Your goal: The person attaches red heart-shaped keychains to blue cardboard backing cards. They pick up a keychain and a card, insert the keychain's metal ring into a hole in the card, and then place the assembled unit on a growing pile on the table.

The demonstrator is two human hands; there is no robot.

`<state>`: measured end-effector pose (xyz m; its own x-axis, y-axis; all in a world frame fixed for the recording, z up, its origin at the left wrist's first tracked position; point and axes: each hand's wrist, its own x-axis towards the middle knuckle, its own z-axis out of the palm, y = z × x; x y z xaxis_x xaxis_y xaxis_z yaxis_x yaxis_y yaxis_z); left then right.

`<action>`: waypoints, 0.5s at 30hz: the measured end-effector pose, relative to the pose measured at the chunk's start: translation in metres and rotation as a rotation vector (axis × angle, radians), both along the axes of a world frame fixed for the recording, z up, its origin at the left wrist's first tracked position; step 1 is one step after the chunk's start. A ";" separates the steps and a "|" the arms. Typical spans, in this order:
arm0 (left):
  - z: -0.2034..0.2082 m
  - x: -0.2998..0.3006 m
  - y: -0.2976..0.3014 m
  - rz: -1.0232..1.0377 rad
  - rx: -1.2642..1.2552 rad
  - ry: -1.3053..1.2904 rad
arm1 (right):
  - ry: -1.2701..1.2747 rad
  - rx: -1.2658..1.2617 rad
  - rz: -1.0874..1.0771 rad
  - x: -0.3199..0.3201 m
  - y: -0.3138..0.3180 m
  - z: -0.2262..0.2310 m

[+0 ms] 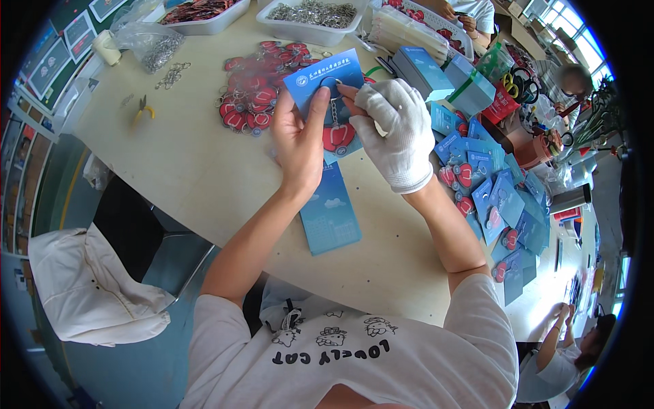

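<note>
My left hand (300, 140) is bare and grips a blue printed card (346, 63) by its left side, thumb on the front. A keychain with a short chain and a red heart-shaped pendant (338, 138) hangs at the front of the card. Its metal ring lies by the card's middle, under my fingertips. My right hand (392, 129), in a white glove with bare fingertips, pinches at the ring from the right. Below them a stack of blue cards (332, 215) lies on the table. Beyond my left hand is a pile of red keychains (255, 95).
Finished-looking cards with red keychains (494, 198) spread in a heap on the right. Card stacks (421, 71) stand at the back right. White bins of metal rings (312, 19) line the far edge. Yellow-handled pliers (143, 112) lie at the left. Other people sit on the right.
</note>
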<state>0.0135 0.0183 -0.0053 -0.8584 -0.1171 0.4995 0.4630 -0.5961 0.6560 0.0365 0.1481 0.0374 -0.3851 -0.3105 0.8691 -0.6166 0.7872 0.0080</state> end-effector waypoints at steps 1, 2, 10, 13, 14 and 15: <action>-0.001 0.001 0.001 0.015 0.002 0.009 | -0.019 0.002 0.001 0.001 0.000 0.000; -0.002 0.001 0.001 0.030 0.004 0.018 | -0.037 0.004 0.002 0.001 0.000 0.000; -0.005 0.001 -0.003 0.089 -0.048 0.068 | -0.482 -0.442 0.083 0.015 -0.015 0.007; -0.002 0.001 -0.004 0.007 -0.027 0.047 | -0.442 -0.423 0.077 0.012 -0.009 0.008; 0.000 0.001 -0.004 -0.032 -0.011 0.039 | -0.363 -0.374 0.066 0.011 -0.007 0.009; 0.001 0.001 -0.004 -0.058 0.005 0.022 | -0.355 -0.334 0.018 0.013 -0.006 0.014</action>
<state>0.0145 0.0140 -0.0041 -0.8526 -0.0702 0.5178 0.4420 -0.6254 0.6431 0.0492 0.1422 0.0513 -0.6732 -0.0460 0.7381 -0.5489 0.6999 -0.4570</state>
